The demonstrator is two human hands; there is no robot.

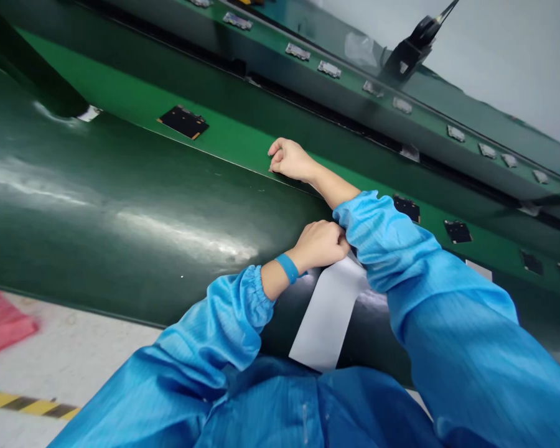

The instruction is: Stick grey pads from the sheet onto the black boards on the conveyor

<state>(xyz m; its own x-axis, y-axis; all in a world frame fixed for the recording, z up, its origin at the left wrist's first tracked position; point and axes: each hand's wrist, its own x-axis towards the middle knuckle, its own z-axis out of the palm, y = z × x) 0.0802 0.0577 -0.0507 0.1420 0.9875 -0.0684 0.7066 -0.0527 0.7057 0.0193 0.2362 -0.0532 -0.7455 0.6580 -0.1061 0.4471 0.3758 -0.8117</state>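
Green bench point(121, 205), white paper point(326, 314) lengthwise toward torso point(308, 407)

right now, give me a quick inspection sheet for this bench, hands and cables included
surface: glossy dark green worktop with bright glare, beside a lighter green strip
job's things: flat black boards spaced along the strip; white sheet below the left hand
clutter: crumpled clear plastic at the far side
left hand: curled at the sheet's upper end, fingers mostly hidden, grip unclear
right hand: fingers curled, at the strip's near edge, no object visible in it
cables: possibly a dark lead at the black device, too unclear to confirm
surroundings: pale floor, yellow-and-black tape, red item at left
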